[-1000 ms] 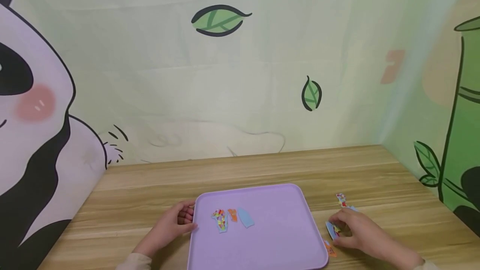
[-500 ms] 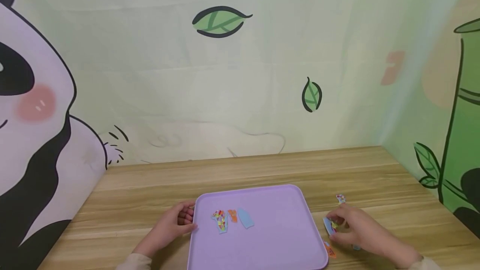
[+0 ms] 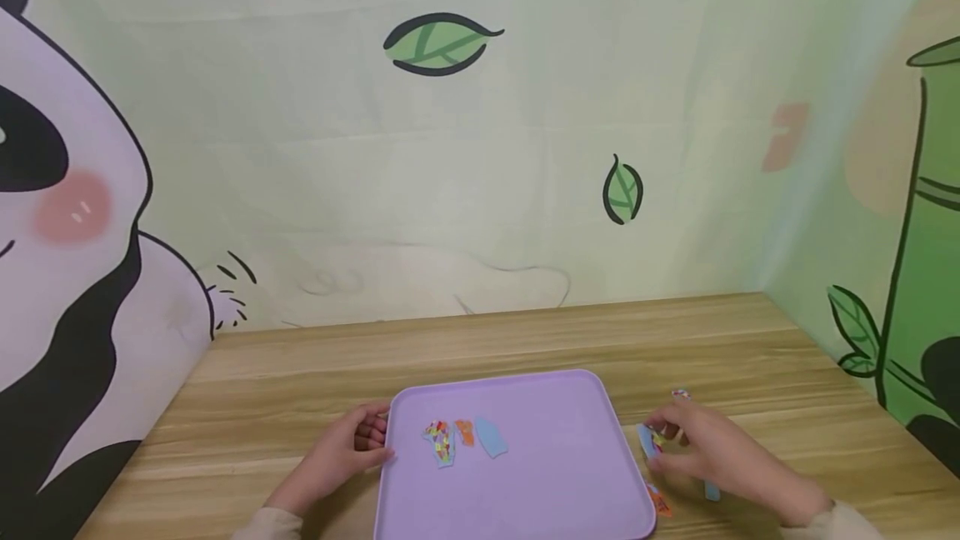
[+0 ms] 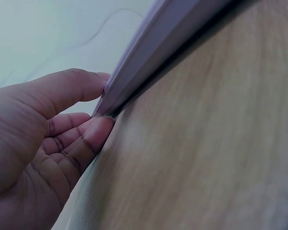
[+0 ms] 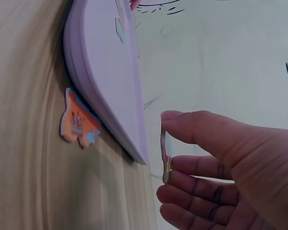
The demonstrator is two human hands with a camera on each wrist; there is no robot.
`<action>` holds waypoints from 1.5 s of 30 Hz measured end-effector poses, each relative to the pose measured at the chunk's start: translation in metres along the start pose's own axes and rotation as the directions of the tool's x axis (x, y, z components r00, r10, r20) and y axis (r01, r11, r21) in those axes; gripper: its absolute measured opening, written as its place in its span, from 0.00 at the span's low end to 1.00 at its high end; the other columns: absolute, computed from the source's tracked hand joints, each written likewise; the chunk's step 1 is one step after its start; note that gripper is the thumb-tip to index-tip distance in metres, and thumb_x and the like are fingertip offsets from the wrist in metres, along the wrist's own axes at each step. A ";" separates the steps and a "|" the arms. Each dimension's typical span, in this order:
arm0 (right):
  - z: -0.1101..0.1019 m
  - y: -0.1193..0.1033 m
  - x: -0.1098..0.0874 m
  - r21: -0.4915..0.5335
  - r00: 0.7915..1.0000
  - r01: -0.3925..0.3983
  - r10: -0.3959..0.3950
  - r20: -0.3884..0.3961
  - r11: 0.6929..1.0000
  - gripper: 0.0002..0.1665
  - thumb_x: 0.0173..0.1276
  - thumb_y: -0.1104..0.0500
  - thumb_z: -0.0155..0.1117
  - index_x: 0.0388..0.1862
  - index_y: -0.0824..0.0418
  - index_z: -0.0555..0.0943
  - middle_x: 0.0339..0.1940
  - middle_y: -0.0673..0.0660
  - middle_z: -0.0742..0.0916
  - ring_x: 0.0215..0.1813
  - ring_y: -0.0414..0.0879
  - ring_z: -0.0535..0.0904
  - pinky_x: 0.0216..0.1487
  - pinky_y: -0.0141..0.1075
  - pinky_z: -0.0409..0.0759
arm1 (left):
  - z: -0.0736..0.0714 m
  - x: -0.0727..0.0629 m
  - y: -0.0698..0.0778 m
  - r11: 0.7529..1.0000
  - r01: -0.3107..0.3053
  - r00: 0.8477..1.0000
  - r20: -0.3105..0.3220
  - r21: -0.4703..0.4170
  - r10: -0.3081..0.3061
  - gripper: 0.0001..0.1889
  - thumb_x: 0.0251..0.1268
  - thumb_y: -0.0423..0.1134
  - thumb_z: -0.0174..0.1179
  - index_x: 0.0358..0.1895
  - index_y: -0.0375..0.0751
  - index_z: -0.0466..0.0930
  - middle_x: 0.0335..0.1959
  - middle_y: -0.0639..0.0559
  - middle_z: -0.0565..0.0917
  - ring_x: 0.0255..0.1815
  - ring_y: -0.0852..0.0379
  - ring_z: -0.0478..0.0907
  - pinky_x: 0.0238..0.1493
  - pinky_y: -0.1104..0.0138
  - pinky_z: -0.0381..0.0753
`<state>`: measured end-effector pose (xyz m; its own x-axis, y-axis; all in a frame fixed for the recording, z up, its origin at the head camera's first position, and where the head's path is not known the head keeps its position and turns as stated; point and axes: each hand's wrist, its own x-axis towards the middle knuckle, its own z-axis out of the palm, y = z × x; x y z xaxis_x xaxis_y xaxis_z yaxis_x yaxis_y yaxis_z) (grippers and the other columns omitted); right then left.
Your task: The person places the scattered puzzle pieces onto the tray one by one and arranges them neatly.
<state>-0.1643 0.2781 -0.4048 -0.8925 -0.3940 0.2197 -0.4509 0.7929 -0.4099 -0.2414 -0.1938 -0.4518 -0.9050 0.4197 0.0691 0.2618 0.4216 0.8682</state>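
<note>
My left hand (image 3: 337,447) holds the left edge of a light purple tray (image 3: 562,465). In the left wrist view its thumb touches the rim, with a fingertip at the underside. Just right of the tray, my right hand (image 3: 716,452) pinches a flat puzzle piece (image 3: 646,440), blue with coloured patches. The right wrist view shows this piece edge-on, between thumb and fingers. On the tray lie a multicoloured piece (image 3: 441,444), a small orange piece (image 3: 465,432) and a plain blue piece (image 3: 491,437).
An orange piece (image 5: 78,120) lies on the wooden table against the tray's right side. One light blue piece (image 3: 712,491) shows partly under my right hand, and a patterned piece (image 3: 681,394) shows behind it. A printed cloth backdrop (image 3: 510,190) stands behind the table.
My right hand has moved slightly left towards the tray with the pinched piece, uncovering more of the light blue piece beneath. The left hand and tray have stayed put.
</note>
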 end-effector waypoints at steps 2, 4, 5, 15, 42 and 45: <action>0.001 -0.003 0.003 -0.007 1.000 0.006 -0.006 -0.011 1.000 0.22 0.53 0.51 0.75 0.43 0.60 0.83 0.37 0.46 0.83 0.37 0.36 0.77 0.36 0.31 0.79 | 0.000 0.000 -0.001 1.000 -0.004 1.000 -0.004 0.002 0.004 0.33 0.55 0.30 0.68 0.62 0.19 0.64 0.44 0.38 0.78 0.41 0.60 0.76 0.43 0.75 0.81; 0.002 -0.005 0.006 -0.008 0.999 0.024 -0.024 -0.031 1.000 0.22 0.52 0.51 0.75 0.43 0.61 0.83 0.37 0.46 0.83 0.37 0.38 0.76 0.35 0.30 0.78 | 0.000 -0.001 -0.002 1.000 -0.003 1.000 -0.008 0.005 0.003 0.34 0.55 0.30 0.68 0.62 0.20 0.64 0.44 0.38 0.78 0.41 0.60 0.76 0.43 0.75 0.81; 0.003 -0.007 0.008 -0.011 0.999 0.029 -0.029 -0.036 1.000 0.22 0.52 0.51 0.76 0.43 0.61 0.83 0.36 0.47 0.83 0.37 0.38 0.76 0.35 0.30 0.78 | 0.000 -0.001 -0.002 1.000 0.000 1.000 -0.013 0.007 0.000 0.34 0.54 0.30 0.68 0.63 0.20 0.64 0.44 0.38 0.78 0.41 0.61 0.76 0.43 0.74 0.81; 0.011 -0.024 0.030 0.002 0.995 0.094 -0.094 -0.024 0.996 0.22 0.53 0.53 0.75 0.44 0.64 0.83 0.36 0.49 0.84 0.37 0.41 0.78 0.37 0.31 0.79 | 0.000 -0.001 -0.008 1.000 0.003 1.000 -0.005 -0.016 -0.003 0.34 0.55 0.30 0.68 0.63 0.20 0.63 0.45 0.37 0.78 0.41 0.59 0.76 0.43 0.74 0.81; 0.042 -0.054 0.087 0.025 0.974 0.205 -0.206 0.093 0.978 0.20 0.54 0.56 0.74 0.42 0.66 0.82 0.34 0.52 0.83 0.37 0.43 0.79 0.36 0.25 0.78 | 0.000 0.001 -0.005 1.000 0.008 1.000 -0.002 -0.009 -0.008 0.35 0.54 0.31 0.68 0.63 0.20 0.63 0.44 0.38 0.77 0.40 0.63 0.76 0.43 0.75 0.81; 0.045 -0.057 0.090 0.022 0.972 0.213 -0.214 0.094 0.977 0.20 0.54 0.56 0.74 0.42 0.66 0.82 0.34 0.52 0.83 0.37 0.43 0.80 0.37 0.26 0.78 | 0.000 0.002 -0.004 1.000 0.018 1.000 -0.002 -0.005 -0.018 0.35 0.54 0.32 0.69 0.63 0.21 0.63 0.45 0.38 0.77 0.40 0.62 0.76 0.43 0.76 0.81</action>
<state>-0.2196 0.1771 -0.4016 -0.7722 -0.5968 0.2179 -0.6310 0.6801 -0.3733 -0.2444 -0.1941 -0.4550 -0.9104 0.4102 0.0542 0.2435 0.4252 0.8717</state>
